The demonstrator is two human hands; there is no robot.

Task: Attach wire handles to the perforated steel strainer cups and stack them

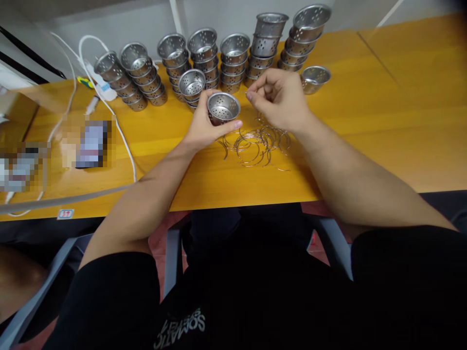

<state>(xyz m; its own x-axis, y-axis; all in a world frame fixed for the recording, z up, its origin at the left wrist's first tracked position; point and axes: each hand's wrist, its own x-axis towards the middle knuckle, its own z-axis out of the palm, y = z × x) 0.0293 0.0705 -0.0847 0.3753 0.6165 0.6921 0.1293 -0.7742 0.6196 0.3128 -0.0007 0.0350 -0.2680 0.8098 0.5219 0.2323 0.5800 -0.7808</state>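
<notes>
My left hand is wrapped round a perforated metal cup, its mouth facing up toward me. To the right of that cup, my right hand is raised with thumb and index finger pinched together. A thin wire seems to stick out from the pinch, but it is too fine to make out fully. Beneath the hands lies a loose pile of thin curved metal wires on the yellow table. Just behind the left hand stands another perforated cup on a short stack.
Several stacks of perforated cups line the back of the table by the wall. A single cup stands right of them. At left are a blurred phone, a white cable and a power strip. A person's bare limb shows bottom left.
</notes>
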